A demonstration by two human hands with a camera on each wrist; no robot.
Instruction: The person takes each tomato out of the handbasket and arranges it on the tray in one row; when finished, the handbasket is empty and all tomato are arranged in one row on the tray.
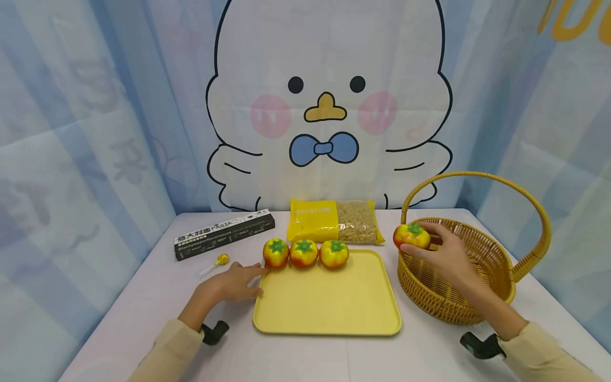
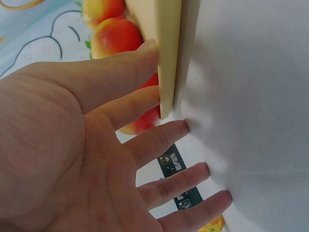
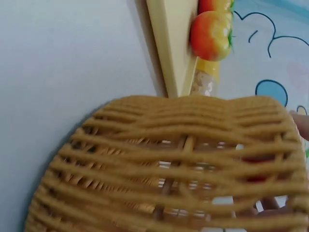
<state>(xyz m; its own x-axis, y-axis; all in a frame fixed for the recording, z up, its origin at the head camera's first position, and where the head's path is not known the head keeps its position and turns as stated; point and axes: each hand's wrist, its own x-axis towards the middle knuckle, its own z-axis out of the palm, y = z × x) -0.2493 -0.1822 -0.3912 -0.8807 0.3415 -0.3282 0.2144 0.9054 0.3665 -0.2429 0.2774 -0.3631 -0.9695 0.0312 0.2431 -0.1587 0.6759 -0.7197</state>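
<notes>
My right hand [image 1: 446,254] grips a red-and-yellow tomato [image 1: 411,236] with a green top, thumb on the near side, at the left rim of the wicker basket [image 1: 429,305]. In the right wrist view the basket's woven side [image 3: 159,145] hides most of that hand. Three similar tomatoes [image 1: 276,253] stand in a row along the far edge of the yellow tray [image 1: 326,302]. My left hand [image 1: 234,285] is at the tray's left side, fingers extended. Up close, its thumb [image 2: 140,60] touches the tray's rim [image 2: 168,58], and the other fingers spread near the tabletop.
Behind the tray lies a yellow pasta bag [image 1: 312,220]. A black-and-white pasta box [image 1: 224,233] is at the back left, with a lollipop [image 1: 221,259] in front of it. The basket's tall handle [image 1: 477,175] arches over the right side. Printed curtains [image 1: 329,53] surround the table.
</notes>
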